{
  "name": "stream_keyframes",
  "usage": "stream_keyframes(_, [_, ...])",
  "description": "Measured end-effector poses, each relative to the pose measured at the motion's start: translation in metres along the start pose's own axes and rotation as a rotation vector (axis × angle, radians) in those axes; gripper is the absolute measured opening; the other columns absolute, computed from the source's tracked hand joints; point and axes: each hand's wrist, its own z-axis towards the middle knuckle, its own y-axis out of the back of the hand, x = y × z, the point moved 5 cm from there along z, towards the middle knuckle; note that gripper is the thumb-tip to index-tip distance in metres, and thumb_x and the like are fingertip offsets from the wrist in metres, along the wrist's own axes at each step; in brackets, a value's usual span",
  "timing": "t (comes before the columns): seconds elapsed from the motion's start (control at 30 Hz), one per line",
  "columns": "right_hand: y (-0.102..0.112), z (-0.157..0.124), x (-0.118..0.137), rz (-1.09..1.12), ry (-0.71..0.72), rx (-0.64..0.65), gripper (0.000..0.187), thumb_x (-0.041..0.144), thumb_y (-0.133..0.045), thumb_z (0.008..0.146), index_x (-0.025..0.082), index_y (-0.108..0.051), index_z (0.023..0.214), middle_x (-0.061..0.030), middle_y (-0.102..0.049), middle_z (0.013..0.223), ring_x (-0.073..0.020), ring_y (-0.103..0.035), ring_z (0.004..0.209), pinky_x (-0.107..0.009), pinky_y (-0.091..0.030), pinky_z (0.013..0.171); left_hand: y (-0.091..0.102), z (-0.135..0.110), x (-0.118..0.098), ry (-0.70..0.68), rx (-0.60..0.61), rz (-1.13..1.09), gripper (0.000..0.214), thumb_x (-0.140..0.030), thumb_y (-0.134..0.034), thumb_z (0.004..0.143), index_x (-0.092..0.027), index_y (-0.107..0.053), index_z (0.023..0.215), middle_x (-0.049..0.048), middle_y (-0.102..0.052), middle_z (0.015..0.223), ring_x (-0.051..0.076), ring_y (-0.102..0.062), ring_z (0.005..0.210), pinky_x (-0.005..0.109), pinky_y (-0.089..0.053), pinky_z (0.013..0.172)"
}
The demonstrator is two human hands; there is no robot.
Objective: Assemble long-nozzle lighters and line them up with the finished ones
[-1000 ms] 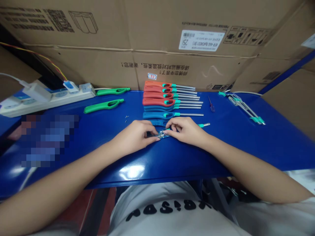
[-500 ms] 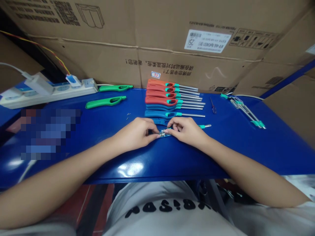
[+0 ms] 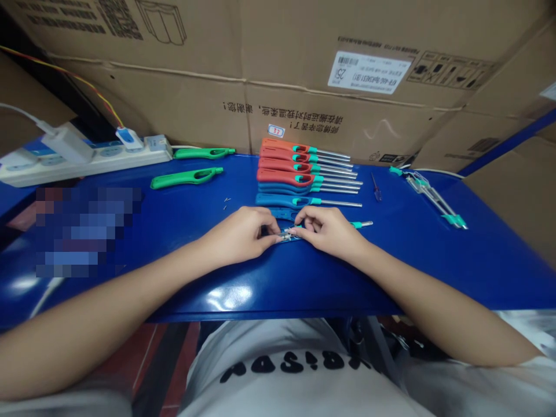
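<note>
Both hands meet at an opened blue stick lighter [image 3: 286, 237], its small inner parts and thin wires exposed and partly covered by my fingers. My left hand [image 3: 245, 234] pinches at the left end of these parts with thumb and forefinger. From the other side, my right hand [image 3: 334, 231] has its fingertips closed on the parts, with the other fingers curled. A metal tube with a turquoise collar [image 3: 362, 224] sticks out past my right hand. Just behind my fingertips lies a blue handle half [image 3: 282, 214].
Beyond the hands is a stack of red and blue stick lighters [image 3: 284, 175]. Green handle halves [image 3: 186, 178] lie left, near a power strip [image 3: 152, 155]. Tiny screws [image 3: 226, 202], a small screwdriver [image 3: 376, 188] and metal tubes [image 3: 434, 197] lie around. A cardboard wall [image 3: 286, 75] stands behind.
My hands stay at the opened lighter, with only a very slight shift of the fingers. The camera view has moved a little.
</note>
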Motion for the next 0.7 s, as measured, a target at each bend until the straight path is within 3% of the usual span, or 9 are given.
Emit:
stream_keyframes(0.43, [-0.0004,-0.0003,-0.0025,0.056,0.011,0.047,0.019,0.038,-0.068,0.088,0.018,-0.066,0.090,0.0070,-0.047,0.059,-0.0084,-0.036,0.051,-0.025,-0.029,0.054,-0.0054,-0.0074,-0.0065,0.071,0.014,0.218,0.011,-0.022,-0.061,0.094,-0.019,-0.071,0.095,0.0065,-0.071,0.097,0.022,-0.068,0.085,0.030,-0.050,0.071])
stream_keyframes(0.7, [-0.0025,-0.0006,-0.0003,-0.014,0.057,0.021,0.013,0.031,-0.067,0.089,0.018,-0.067,0.090,0.0059,-0.049,0.059,-0.0087,-0.039,0.051,-0.025,-0.031,0.056,-0.0073,-0.0064,-0.0063,0.060,0.034,0.222,0.011,-0.021,-0.060,0.094,-0.017,-0.070,0.096,0.0072,-0.070,0.100,0.024,-0.069,0.090,0.034,-0.051,0.078])
